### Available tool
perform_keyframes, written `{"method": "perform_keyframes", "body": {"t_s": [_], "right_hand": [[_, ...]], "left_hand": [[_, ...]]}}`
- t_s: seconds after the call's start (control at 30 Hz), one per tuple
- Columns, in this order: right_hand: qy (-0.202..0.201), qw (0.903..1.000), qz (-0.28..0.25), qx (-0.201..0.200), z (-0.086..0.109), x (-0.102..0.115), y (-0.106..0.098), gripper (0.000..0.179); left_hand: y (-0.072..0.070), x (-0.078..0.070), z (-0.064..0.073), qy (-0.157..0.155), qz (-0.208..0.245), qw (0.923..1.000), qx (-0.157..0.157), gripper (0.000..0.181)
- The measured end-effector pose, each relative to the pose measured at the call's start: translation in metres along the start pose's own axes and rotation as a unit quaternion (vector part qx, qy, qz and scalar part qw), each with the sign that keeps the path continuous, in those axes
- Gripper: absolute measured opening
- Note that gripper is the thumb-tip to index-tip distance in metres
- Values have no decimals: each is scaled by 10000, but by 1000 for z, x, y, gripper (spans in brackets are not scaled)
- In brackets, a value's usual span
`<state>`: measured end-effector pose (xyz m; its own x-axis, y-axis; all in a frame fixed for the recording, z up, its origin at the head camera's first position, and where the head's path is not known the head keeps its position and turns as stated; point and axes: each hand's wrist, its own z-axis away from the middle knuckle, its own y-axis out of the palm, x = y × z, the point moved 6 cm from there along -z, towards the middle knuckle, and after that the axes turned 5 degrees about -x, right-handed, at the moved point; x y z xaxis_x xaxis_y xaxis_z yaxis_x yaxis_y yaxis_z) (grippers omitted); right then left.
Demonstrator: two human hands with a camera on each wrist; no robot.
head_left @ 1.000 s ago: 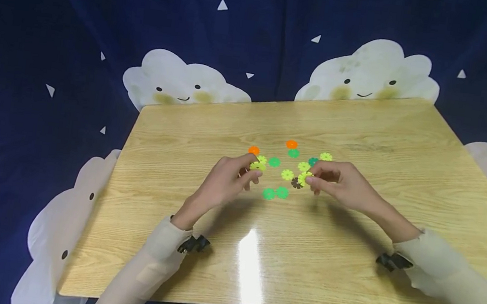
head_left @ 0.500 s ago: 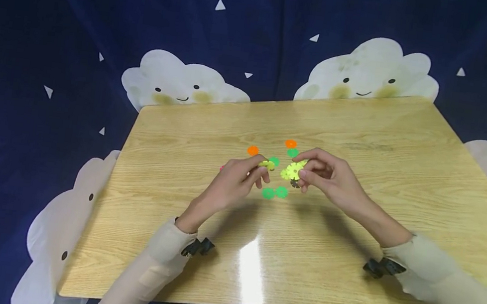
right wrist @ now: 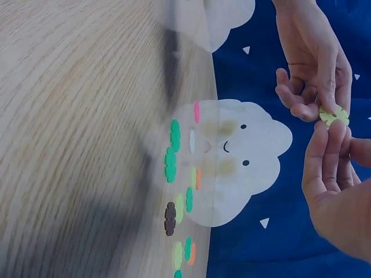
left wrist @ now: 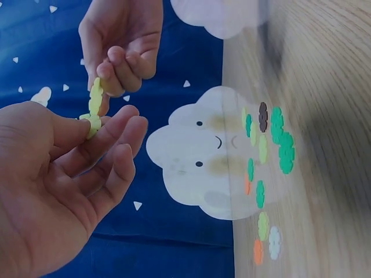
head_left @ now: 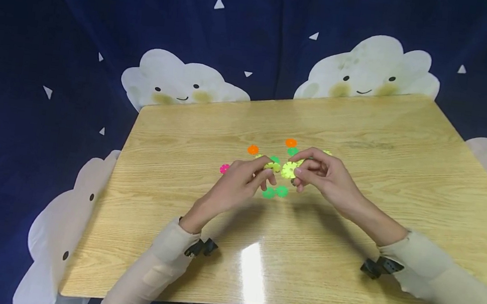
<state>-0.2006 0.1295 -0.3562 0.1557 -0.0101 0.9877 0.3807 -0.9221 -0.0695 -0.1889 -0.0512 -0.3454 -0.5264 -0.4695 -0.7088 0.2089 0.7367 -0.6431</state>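
Observation:
Above the table, my left hand [head_left: 240, 179] pinches a yellow-green notched plastic disc [head_left: 274, 166] between thumb and fingertips. My right hand [head_left: 330, 179] holds a second yellow-green notched disc [head_left: 288, 170], its face turned up toward the head camera. In the left wrist view the right hand's disc [left wrist: 96, 95] stands edge-on with its lower end at the left hand's disc [left wrist: 91, 125], the two meeting at an angle. The left hand's lower fingers [left wrist: 119, 168] are loosely bent. In the right wrist view, fingertips of both hands surround one disc [right wrist: 334, 116].
Below the hands, more notched discs lie on the wooden table [head_left: 167, 188]: green [head_left: 281, 191], orange [head_left: 291, 142], pink [head_left: 224, 168], dark brown [left wrist: 263, 117] and white [left wrist: 274, 242]. A dark blue curtain [head_left: 257, 33] with white clouds hangs behind the table.
My left hand has moved right and my right hand left, each with its yellow-green disc. The discs were well apart and now are edge to edge. The pink disc has come into sight.

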Motion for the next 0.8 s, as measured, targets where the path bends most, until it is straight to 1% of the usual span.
{"method": "perform_keyframes", "body": {"t_s": [0.2,0.43,0.63,0.8], "right_hand": [[170,9998,-85,42,0,-1,3,29],[345,9986,-371,118,1,-4,6,27],[488,9966,-648,138,1,-9,8,25],[548,9950,-831,114,2,-10,9,24]], "left_hand": [[4,-1,1,145,5,9999,4,13],[6,-4,1,327,-40,9994,36,13],[7,-5,0,461,-68,9989,-76,12],[8,-6,-1,525,-47,9983,-238,12]]}}
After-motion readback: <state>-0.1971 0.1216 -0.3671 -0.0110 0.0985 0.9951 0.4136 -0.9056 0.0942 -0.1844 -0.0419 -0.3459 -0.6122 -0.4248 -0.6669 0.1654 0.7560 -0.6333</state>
